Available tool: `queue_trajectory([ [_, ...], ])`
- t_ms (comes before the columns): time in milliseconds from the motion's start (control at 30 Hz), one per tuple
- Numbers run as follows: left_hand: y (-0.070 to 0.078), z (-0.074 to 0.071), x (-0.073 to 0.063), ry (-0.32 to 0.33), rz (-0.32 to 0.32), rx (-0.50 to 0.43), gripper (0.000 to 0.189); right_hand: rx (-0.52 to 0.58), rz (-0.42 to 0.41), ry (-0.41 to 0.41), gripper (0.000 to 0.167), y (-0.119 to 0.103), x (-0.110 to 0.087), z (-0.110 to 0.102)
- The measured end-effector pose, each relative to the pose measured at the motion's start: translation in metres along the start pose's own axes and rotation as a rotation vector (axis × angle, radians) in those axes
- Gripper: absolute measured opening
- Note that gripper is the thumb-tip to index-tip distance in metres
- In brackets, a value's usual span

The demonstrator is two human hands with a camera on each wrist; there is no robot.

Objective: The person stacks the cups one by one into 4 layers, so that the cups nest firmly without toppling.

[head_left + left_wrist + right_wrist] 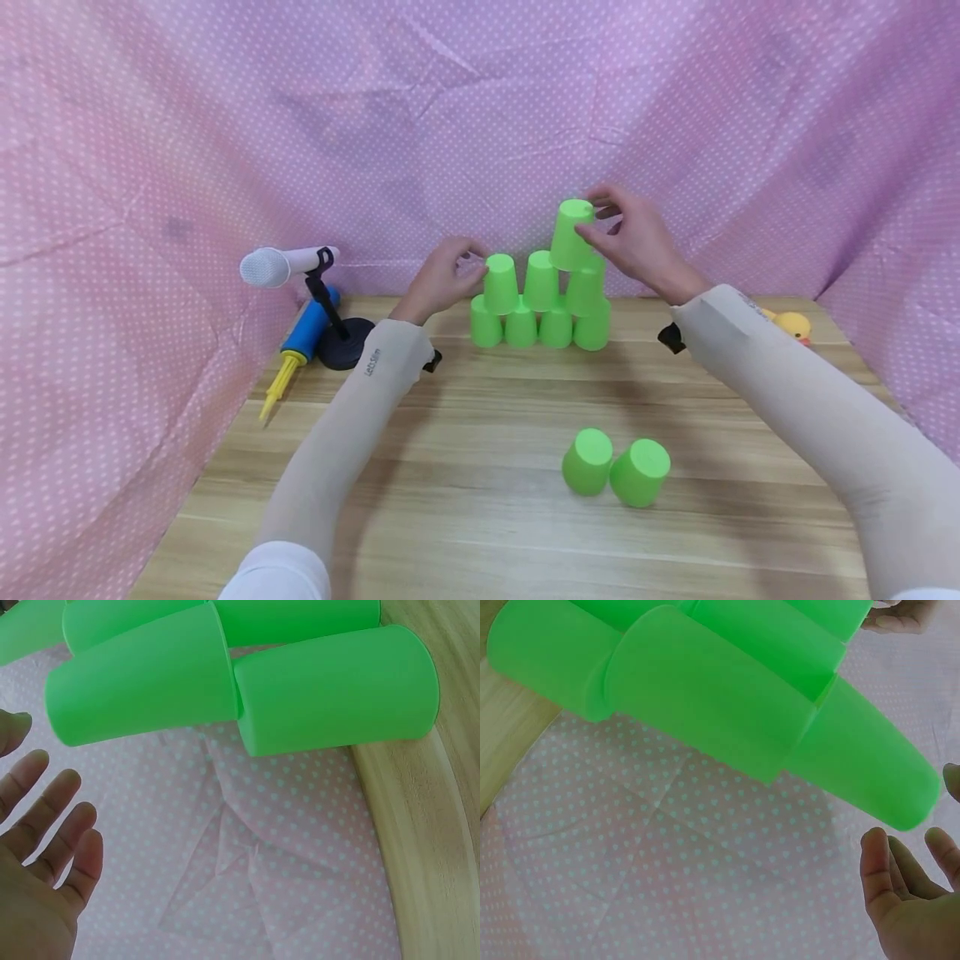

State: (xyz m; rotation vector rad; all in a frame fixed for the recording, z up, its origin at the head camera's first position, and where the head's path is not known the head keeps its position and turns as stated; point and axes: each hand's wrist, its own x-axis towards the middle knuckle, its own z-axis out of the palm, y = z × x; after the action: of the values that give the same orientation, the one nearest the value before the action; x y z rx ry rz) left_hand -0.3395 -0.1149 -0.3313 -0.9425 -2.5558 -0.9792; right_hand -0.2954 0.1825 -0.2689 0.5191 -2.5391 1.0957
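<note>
Head view — "Slim" on left sleeve (396,354); right hand (636,237) beside top cup (571,240)

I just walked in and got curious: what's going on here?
A person reaches to a stack of tapered green plastic cups, upside down in rows of four, three and one. The right hand curves loosely by the top cup; the left hand is beside the middle row's leftmost cup. Two matching cups stand nearer on the wooden table.

Both arms (341,442) reach forward, right hand (636,237) higher than left hand (441,282), fingers (86,859) relaxed and parted.
</note>
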Motion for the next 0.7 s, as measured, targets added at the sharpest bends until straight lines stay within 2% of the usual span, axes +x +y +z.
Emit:
queue_trajectory([
  [167,0.007,-0.006,-0.011,0.054,0.097,0.089,0.020,-0.031,-0.054,0.039,0.041,-0.002,-0.017,-0.010],
  [267,0.018,-0.008,-0.019,0.066,0.167,0.133,0.020,-0.066,-0.142,0.058,0.039,0.000,-0.032,-0.016],
  [400,0.037,-0.009,-0.029,0.071,0.283,0.137,0.020,-0.147,-0.260,0.060,0.039,0.002,-0.057,-0.022],
  [533,0.056,-0.005,-0.041,0.058,0.392,0.132,0.020,-0.214,-0.367,0.060,0.042,-0.001,-0.086,-0.021],
  [600,0.066,-0.001,-0.049,0.036,0.434,0.132,0.022,-0.200,-0.427,0.052,0.041,-0.005,-0.100,-0.019],
  [700,0.081,0.007,-0.062,-0.008,0.491,0.137,0.025,-0.175,-0.525,0.028,0.032,-0.012,-0.121,-0.017],
])
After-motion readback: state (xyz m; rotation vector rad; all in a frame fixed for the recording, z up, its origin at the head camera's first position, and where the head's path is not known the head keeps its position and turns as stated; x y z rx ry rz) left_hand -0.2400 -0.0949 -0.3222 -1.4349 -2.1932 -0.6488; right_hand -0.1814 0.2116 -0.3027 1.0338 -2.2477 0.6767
